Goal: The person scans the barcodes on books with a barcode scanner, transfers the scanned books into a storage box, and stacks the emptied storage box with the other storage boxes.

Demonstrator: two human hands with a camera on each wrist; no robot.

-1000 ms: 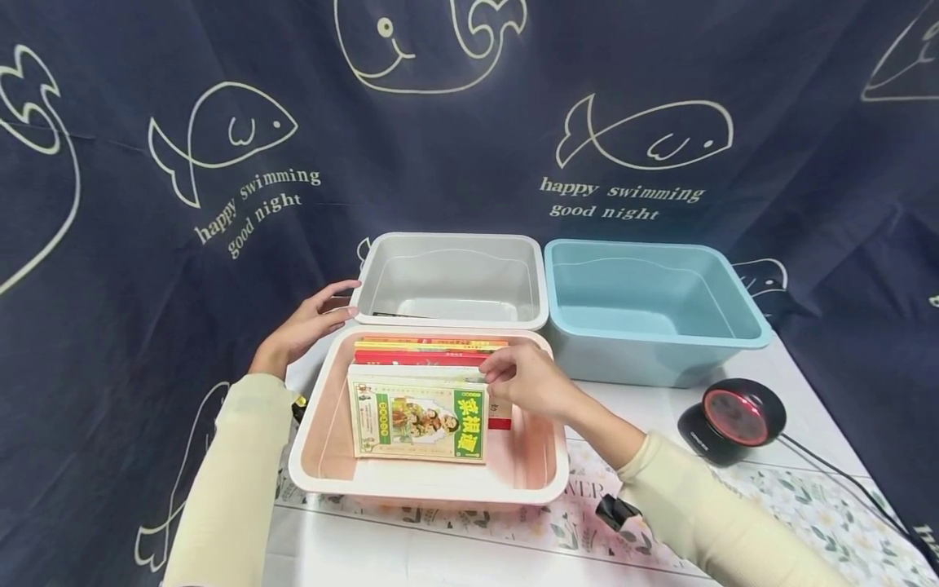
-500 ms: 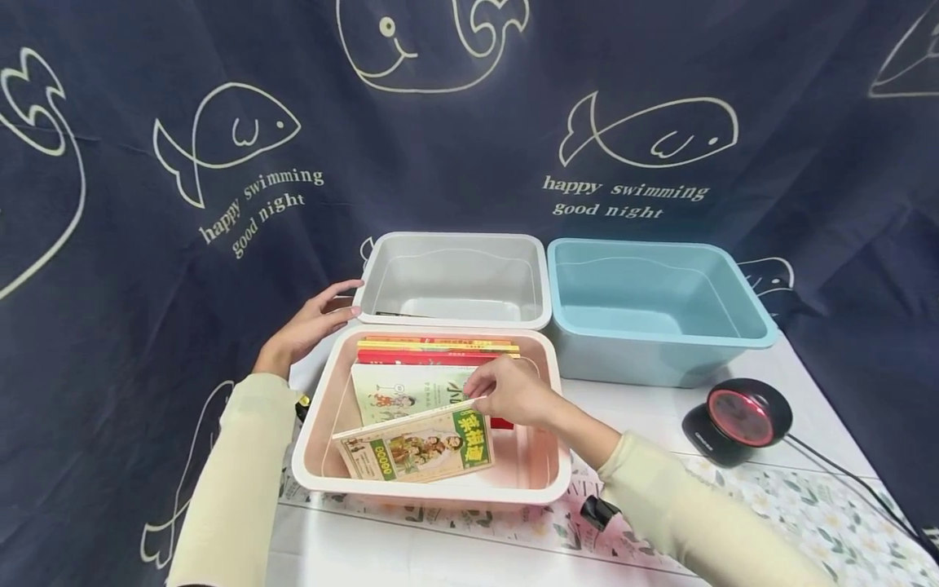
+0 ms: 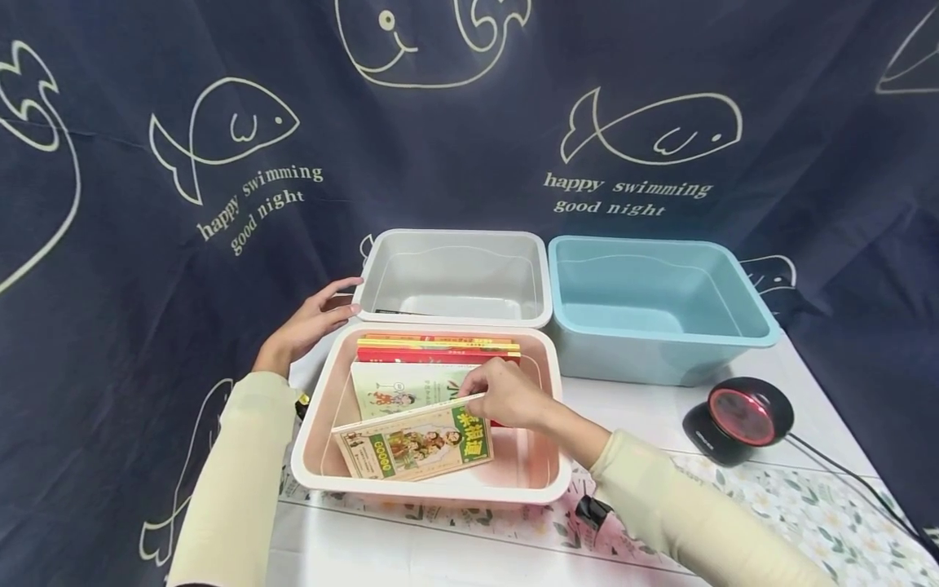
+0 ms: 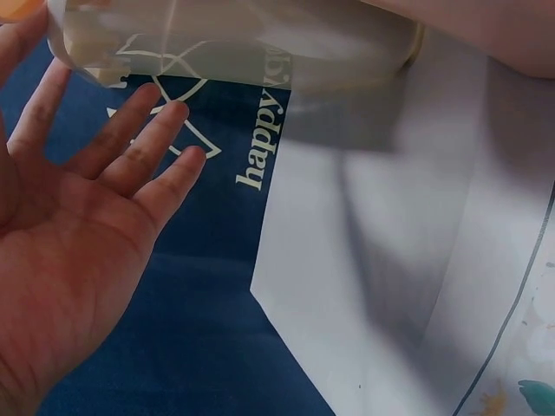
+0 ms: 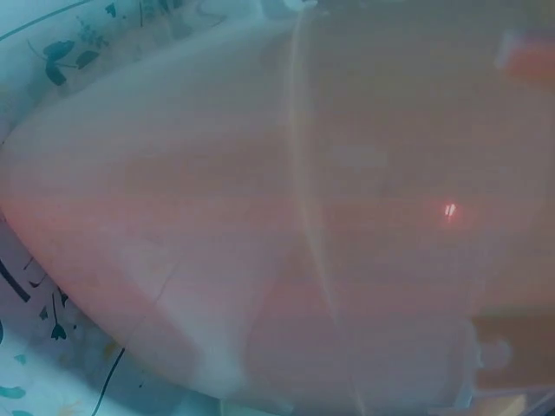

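Note:
In the head view, my right hand (image 3: 506, 395) pinches the top right corner of a cream and green illustrated book (image 3: 418, 444), which leans forward in the pink bin (image 3: 315, 440). A pale green book (image 3: 389, 395) stands right behind it, and farther back is a row of red and yellow books (image 3: 440, 356). My left hand (image 3: 308, 326) has its fingers spread, fingertips at the left rim of the grey bin (image 3: 455, 281). In the left wrist view, that left hand (image 4: 78, 234) shows its open palm. The right wrist view is filled by the blurred pink bin wall (image 5: 199, 260); the hand is hidden there.
A blue bin (image 3: 645, 355) stands right of the grey one, behind the pink bin. On the right of the table sits a black round device (image 3: 741, 416) with a red glow and a cable. A dark curtain (image 3: 440, 163) with fish drawings hangs behind.
The cream and green book has tipped forward, away from the stack, showing the pale green book behind it. My right hand has moved slightly left and down with it. The left hand stays put.

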